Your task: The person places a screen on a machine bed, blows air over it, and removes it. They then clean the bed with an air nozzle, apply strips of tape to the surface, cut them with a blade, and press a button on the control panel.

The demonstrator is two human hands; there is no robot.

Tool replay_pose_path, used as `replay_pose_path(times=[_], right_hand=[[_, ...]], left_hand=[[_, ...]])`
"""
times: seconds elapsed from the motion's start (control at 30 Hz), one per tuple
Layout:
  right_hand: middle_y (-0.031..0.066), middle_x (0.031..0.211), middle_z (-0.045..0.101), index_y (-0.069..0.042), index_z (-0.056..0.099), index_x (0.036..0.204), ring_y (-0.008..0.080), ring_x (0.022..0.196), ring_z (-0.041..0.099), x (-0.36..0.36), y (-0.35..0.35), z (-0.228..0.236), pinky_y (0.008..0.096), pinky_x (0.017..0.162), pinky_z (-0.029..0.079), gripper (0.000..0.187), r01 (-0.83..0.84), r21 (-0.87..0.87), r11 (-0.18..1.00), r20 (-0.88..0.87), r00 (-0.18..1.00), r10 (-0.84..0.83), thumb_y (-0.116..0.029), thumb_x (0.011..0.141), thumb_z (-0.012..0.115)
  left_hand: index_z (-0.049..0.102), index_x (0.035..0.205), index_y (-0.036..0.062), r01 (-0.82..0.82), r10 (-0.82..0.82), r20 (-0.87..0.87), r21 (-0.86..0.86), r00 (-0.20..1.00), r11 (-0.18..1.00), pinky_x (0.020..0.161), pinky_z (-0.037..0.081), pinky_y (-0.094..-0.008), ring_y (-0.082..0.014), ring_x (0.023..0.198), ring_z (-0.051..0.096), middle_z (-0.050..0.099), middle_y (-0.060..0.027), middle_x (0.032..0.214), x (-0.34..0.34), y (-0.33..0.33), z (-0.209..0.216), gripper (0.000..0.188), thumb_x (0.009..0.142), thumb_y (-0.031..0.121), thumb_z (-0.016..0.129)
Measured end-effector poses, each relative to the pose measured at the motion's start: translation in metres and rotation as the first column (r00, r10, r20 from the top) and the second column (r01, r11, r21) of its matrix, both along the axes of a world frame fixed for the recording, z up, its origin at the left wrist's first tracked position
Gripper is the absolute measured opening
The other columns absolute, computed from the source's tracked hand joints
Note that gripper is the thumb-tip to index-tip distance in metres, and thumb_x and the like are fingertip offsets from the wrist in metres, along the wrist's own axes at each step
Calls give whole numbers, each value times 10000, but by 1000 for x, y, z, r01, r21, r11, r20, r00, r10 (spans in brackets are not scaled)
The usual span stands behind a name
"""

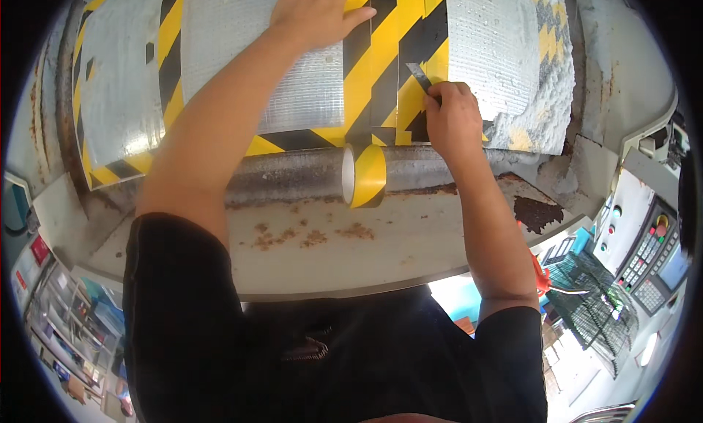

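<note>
Right grip [454, 115] closed on blade [419, 77] to cut tape [381, 64], left grip [315, 13] flat, open, pinning it; roll [365, 176] hanging below.

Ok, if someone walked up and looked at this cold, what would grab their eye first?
Probably the yellow-and-black hazard tape striped across the silvery panel at the top. The left hand lies flat on it, while the right hand holds a small blade against the tape. Just below, a tape roll stands on edge against a rusty pipe.
</note>
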State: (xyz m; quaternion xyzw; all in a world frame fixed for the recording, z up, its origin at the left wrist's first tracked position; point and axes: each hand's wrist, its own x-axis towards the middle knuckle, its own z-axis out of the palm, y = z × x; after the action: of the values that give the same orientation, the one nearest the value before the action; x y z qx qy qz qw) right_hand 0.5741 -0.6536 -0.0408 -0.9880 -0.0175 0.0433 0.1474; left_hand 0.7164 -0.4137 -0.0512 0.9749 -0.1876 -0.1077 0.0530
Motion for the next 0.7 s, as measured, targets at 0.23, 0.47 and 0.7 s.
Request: replay_pose_path(times=[0.23, 0.47, 0.7], right_hand=[[154, 985, 684, -46, 649, 1025, 371, 943, 638, 26, -6, 5, 453, 854, 514, 176, -57, -10, 998, -212, 976, 54, -153, 888, 677], [91, 889, 638, -88, 695, 1046, 287, 852, 681, 12, 22, 20, 373, 710, 570, 279, -677, 204, 708, 37, 727, 685, -30, 773, 696], [55, 889, 648, -129, 721, 1091, 243, 769, 688, 13, 44, 17, 335, 662, 582, 355, -768, 200, 608, 2, 621, 784, -61, 743, 740]], left_hand=[[260, 1586, 67, 2, 1, 59, -48, 998, 999, 1236, 142, -495, -262, 1534, 212, 244, -103, 1661, -1, 4, -12, 796, 1003, 590, 405], [281, 1580, 74, -15, 15, 6, -34, 1000, 999, 1236, 143, -493, -253, 1533, 215, 262, -88, 1656, -5, 4, 7, 791, 999, 593, 414], [282, 1579, 70, -19, 18, -23, -57, 1000, 998, 1240, 133, -492, -246, 1534, 212, 260, -84, 1657, -7, 7, 12, 790, 999, 589, 418]])
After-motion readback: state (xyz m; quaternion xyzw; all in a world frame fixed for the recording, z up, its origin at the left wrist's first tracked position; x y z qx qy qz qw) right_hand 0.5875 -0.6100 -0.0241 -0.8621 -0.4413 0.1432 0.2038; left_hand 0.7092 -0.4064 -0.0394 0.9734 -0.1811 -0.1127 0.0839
